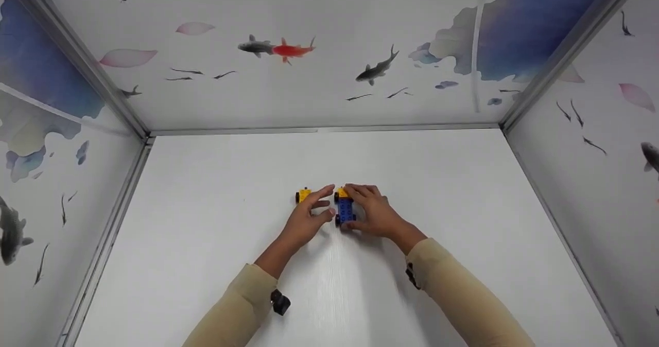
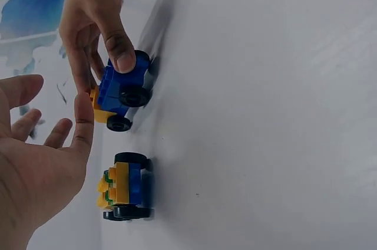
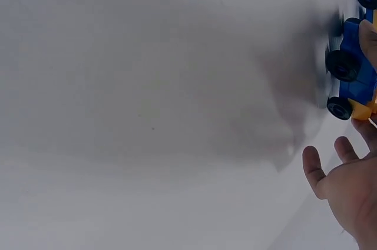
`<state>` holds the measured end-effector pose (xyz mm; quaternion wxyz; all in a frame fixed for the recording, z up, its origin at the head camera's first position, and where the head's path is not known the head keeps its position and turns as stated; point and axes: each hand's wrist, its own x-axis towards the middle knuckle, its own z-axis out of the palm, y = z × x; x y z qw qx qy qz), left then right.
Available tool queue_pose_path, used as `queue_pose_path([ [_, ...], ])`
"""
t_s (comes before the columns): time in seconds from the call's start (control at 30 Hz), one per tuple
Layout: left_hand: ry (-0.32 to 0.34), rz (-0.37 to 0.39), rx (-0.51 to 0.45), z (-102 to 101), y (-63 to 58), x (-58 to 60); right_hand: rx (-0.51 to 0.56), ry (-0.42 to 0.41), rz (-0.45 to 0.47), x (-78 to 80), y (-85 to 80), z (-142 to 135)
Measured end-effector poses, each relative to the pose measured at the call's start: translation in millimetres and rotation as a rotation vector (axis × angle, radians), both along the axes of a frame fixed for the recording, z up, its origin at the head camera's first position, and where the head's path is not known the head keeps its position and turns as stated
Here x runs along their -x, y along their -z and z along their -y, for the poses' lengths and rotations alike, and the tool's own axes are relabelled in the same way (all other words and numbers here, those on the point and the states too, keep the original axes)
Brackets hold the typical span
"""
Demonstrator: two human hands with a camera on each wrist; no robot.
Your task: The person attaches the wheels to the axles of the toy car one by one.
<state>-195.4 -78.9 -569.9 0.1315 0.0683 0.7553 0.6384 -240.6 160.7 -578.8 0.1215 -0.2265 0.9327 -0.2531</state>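
Observation:
My right hand (image 1: 378, 214) grips a building-block toy car (image 1: 346, 210), blue with a yellow far end and black wheels. Its thumb lies against the blue near end, and fingers reach the yellow end. Just left of that car is my left hand (image 1: 308, 222), fingers loosely spread with nothing held. In the left wrist view one left fingertip overlaps the yellow end; I cannot tell whether it touches. A second toy car (image 2: 126, 185) stands on its wheels to the left, yellow over blue with bits of green. My left hand partly hides it in the head view.
The white tabletop (image 1: 206, 264) is enclosed by printed panels with fish and petals at the back (image 1: 329, 89) and both sides. Metal strips (image 1: 412, 126) run along the panel edges. Small black devices (image 1: 280, 302) sit on both beige sleeves.

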Motion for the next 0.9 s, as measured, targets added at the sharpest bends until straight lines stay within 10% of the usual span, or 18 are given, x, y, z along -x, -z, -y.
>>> queue_pose_path([
  [0.9, -0.062, -0.081, 0.09, 21.3, 4.2, 0.7, -0.288, -0.005, 0.017, -0.8, -0.8, 7.2],
])
